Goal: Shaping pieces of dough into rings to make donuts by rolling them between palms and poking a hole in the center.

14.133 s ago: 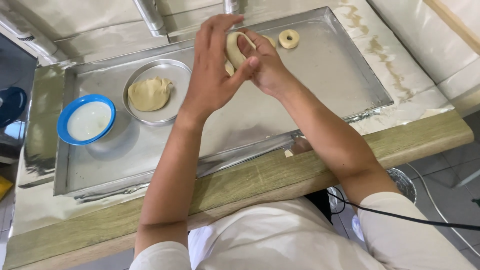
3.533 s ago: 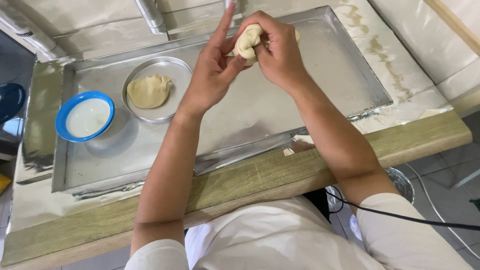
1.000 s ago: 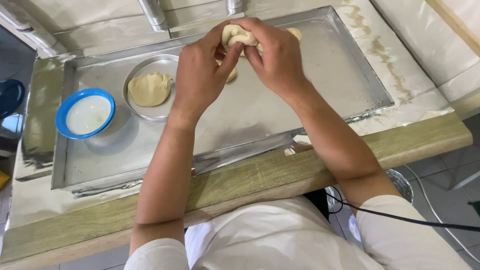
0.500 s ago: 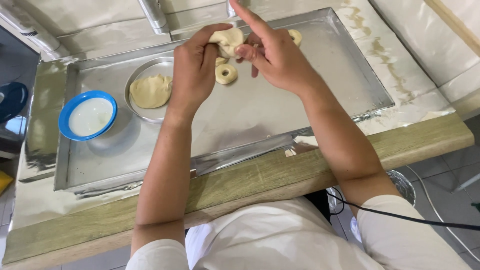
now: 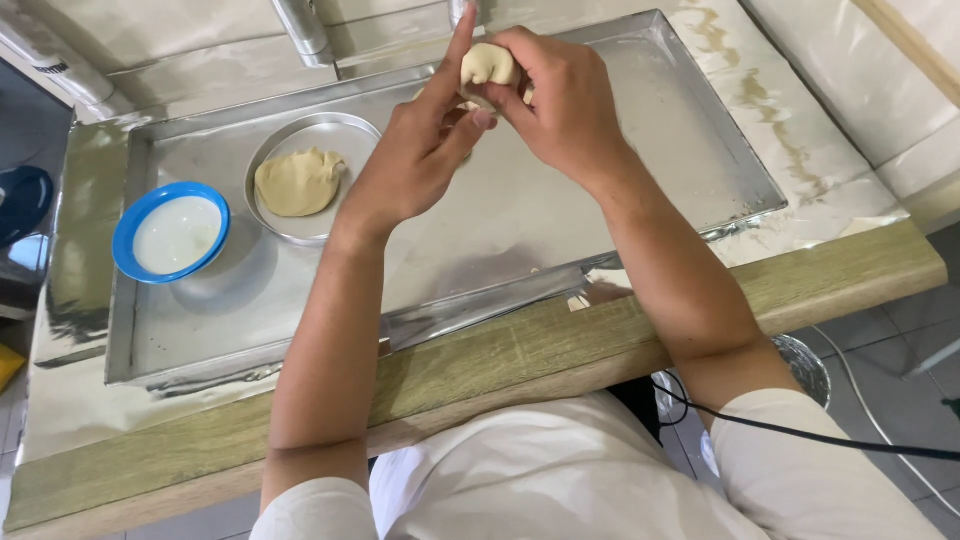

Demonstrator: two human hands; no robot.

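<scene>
A small lump of pale dough (image 5: 486, 64) is pinched between both my hands above the far middle of a large metal tray (image 5: 700, 150). My right hand (image 5: 565, 105) wraps around it from the right with fingers curled. My left hand (image 5: 420, 150) touches it from the left, index finger pointing up. Shaped dough rings lying on the tray are hidden behind my hands.
A round metal plate (image 5: 345, 135) holds a flat mass of dough (image 5: 297, 182) at the tray's left. A blue bowl (image 5: 125, 235) with white liquid sits further left. The tray rests on a foil-covered wooden counter (image 5: 800, 290). A black cable (image 5: 830, 435) runs by my right sleeve.
Both hands have come together again around the dough lump and lifted it. The dough ring seen on the tray half a second ago is now hidden behind my left hand.
</scene>
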